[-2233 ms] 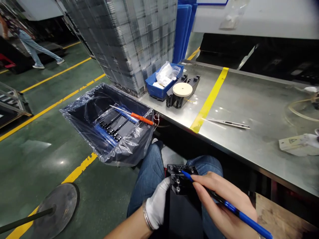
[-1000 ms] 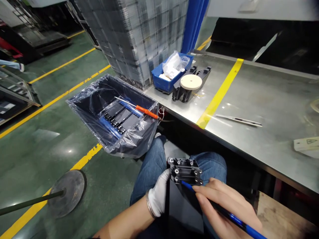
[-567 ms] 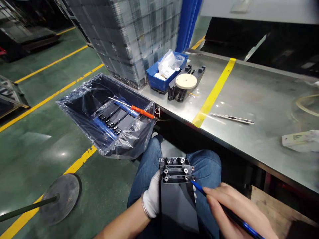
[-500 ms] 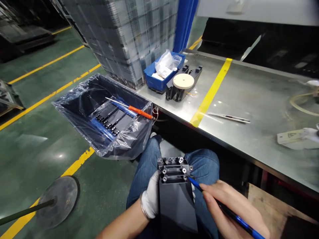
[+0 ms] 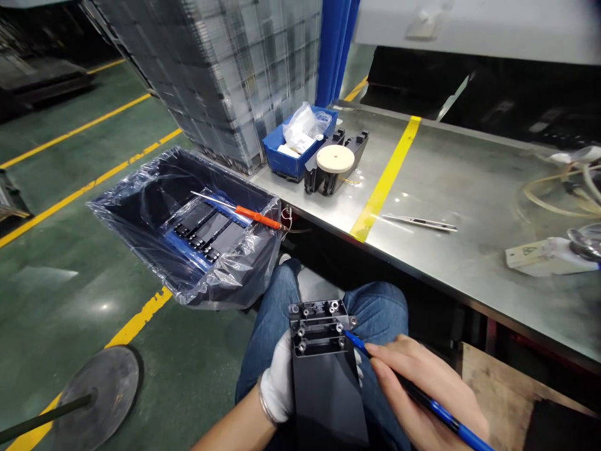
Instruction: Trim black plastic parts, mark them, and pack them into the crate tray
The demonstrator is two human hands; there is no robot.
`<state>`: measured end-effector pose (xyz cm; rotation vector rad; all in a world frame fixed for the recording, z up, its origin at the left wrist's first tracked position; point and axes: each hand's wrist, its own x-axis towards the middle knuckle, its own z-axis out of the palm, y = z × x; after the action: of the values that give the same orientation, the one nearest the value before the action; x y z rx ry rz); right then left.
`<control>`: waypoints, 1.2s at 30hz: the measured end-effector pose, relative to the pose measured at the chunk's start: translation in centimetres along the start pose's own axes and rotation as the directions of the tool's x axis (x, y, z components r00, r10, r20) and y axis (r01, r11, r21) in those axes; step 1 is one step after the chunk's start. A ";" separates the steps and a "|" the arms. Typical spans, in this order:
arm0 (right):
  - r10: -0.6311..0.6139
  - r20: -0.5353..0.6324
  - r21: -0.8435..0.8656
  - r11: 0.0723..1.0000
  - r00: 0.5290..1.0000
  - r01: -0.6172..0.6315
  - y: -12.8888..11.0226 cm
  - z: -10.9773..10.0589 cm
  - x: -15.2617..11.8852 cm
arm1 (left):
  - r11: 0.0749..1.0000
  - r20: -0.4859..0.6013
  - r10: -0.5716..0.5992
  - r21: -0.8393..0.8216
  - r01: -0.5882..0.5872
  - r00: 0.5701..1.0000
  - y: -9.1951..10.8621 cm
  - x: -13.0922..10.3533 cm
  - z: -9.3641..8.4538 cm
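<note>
My left hand (image 5: 277, 379), in a white glove, is wrapped round a dark grey plastic housing (image 5: 326, 394) above my lap. The ribbed end of the housing faces away from me and carries several metal inserts (image 5: 302, 330). In my bare right hand (image 5: 417, 388) is a slim, pen-shaped blue-and-black tool (image 5: 436, 410), gripped like a pen. Its blue tip is at the right edge of the ribbed end, close to the right-hand inserts; whether it touches them I cannot tell. The left fingers behind the housing are mostly hidden.
A plastic-lined bin (image 5: 141, 213) at left holds several dark housings and an orange-handled screwdriver (image 5: 258, 217). On the metal bench (image 5: 413, 188) are a blue box (image 5: 286, 163), two dark parts under a round cream disc (image 5: 335, 159), tweezers (image 5: 420, 222) and a white tool with tubing (image 5: 539, 255).
The view has shifted slightly, so the scene sits a little lower and further left. The tool tip has moved slightly up along the housing's right edge. Both hands keep their hold.
</note>
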<state>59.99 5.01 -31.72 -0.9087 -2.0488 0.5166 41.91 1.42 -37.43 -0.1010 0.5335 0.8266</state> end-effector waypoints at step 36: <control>-0.040 -0.001 0.130 0.991 0.999 0.039 0.2 1.1 -0.4 | 0.624 -0.151 0.776 0.037 -0.781 0.613 6.8 -3.9 2.3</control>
<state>59.35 4.85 -32.67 -0.7888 -2.0054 0.6222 35.76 4.07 -32.76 0.0526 0.7226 1.7126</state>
